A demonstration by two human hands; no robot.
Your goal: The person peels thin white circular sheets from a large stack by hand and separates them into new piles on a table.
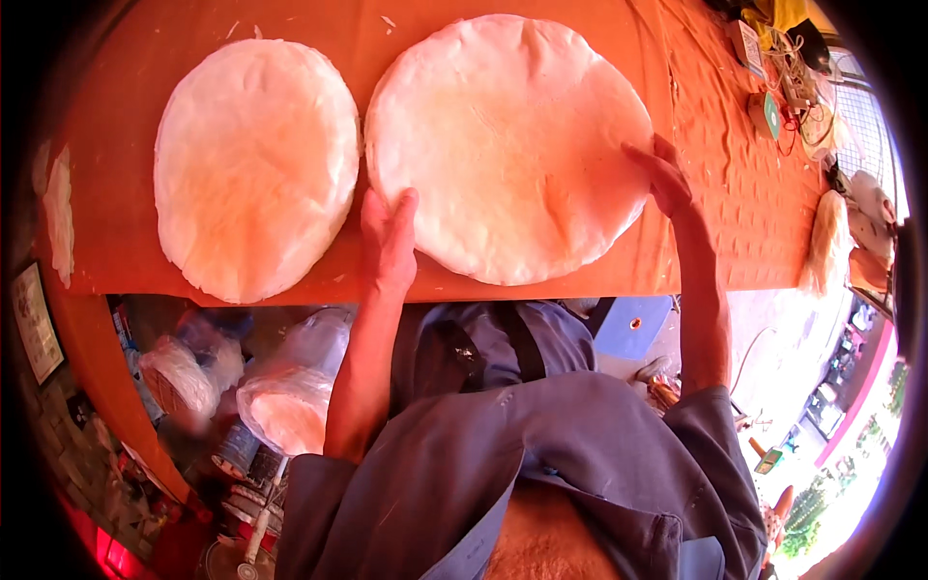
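Note:
A large, round, white pad (512,145) lies on the orange-covered table in front of me. Its surface looks soft and slightly dented, and its rim is puffy; I cannot tell its material. My left hand (389,237) grips its near left edge, thumb and fingers at the rim. At the right edge, my right hand (665,182) holds the pad with fingers resting over the rim. A second white pad (256,169), more oval in this view, lies just left of the first, close to my left hand.
The orange cloth (730,208) covers the table, wrinkled at right. Cables and small devices (773,97) crowd the far right corner, with a pale fibre bundle (827,242) nearer. A white strip (58,217) lies far left. Plastic-wrapped bundles (290,406) and a blue stool (633,324) stand below.

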